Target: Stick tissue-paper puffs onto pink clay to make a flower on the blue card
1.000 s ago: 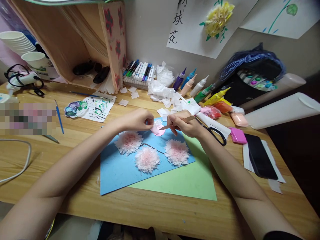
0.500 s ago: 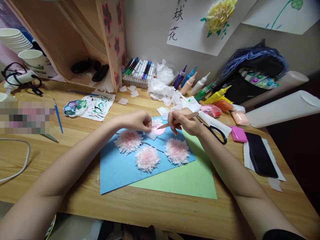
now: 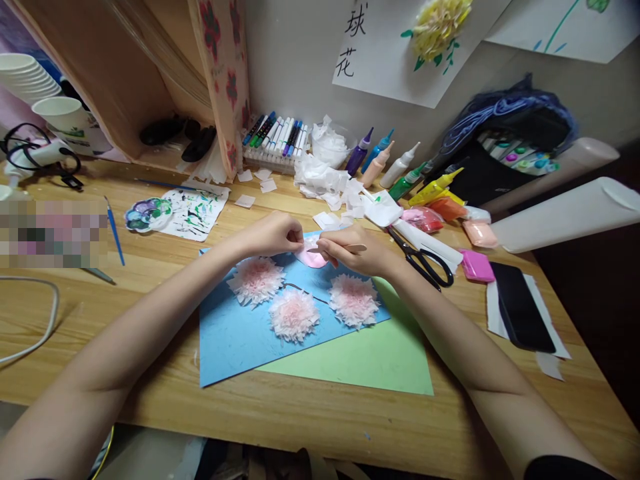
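A thin wooden stick (image 3: 356, 248) is gripped in my right hand (image 3: 350, 247), its tip over a round pink piece (image 3: 315, 260) with white tissue on it. At the left edge of that piece, my left hand (image 3: 283, 235) has its fingers pinched together; what they hold is too small to make out. The pink piece rests at the top of a blue sheet (image 3: 230, 347). Below my hands on the sheet are three fluffy pink flowers: left (image 3: 256, 280), middle (image 3: 294, 315) and right (image 3: 353, 301), with a dark painted stem (image 3: 305, 292) between them.
A green sheet (image 3: 350, 367) lies partly under the blue one. To the right are black scissors (image 3: 423, 260), a pink packet (image 3: 477, 265) and a phone (image 3: 523, 307). Crumpled tissue (image 3: 323, 177), glue bottles (image 3: 400, 167) and markers (image 3: 277, 137) stand behind; a painted paper (image 3: 197, 210) is left.
My right hand has moved left and turned, now covering part of the pink piece. The stick lies flatter. My left hand stays pinched, and the white piece below it no longer shows.
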The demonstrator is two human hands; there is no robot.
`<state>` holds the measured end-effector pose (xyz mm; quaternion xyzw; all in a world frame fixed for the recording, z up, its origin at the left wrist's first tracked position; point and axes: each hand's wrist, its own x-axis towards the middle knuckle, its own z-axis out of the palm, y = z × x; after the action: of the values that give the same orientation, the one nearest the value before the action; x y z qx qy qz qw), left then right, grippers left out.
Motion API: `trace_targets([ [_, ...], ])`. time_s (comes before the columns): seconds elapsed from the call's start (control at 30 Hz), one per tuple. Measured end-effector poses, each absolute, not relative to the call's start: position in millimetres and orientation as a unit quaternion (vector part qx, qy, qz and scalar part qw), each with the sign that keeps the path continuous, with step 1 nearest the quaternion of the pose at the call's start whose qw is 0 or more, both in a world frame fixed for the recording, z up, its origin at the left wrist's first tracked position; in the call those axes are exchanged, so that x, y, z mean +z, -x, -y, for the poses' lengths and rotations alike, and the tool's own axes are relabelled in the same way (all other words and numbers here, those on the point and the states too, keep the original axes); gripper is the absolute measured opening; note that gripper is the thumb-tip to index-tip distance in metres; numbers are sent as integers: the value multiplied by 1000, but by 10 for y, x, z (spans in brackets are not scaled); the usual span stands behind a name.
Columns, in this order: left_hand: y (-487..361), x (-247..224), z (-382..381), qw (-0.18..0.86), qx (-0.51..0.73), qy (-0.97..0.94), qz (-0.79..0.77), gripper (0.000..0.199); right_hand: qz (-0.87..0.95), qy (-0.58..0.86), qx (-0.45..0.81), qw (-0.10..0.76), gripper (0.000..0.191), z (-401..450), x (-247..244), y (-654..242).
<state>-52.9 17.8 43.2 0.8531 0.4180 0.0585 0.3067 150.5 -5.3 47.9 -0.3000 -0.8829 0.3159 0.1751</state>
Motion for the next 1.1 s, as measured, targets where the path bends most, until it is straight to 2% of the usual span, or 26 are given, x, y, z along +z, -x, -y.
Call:
trace_targets([
  [0.83, 526, 317, -207, 291, 94, -855, -419, 14, 890, 329, 271, 164, 41, 61, 392, -1449],
  [0.97, 528, 307, -208, 287, 95, -852, -427, 14, 870, 346, 289, 200, 46, 75, 361, -1422],
  [1.1, 526, 280, -211, 307, 85, -845, -430, 15, 767, 426, 383, 290, 50, 86, 292, -1345],
])
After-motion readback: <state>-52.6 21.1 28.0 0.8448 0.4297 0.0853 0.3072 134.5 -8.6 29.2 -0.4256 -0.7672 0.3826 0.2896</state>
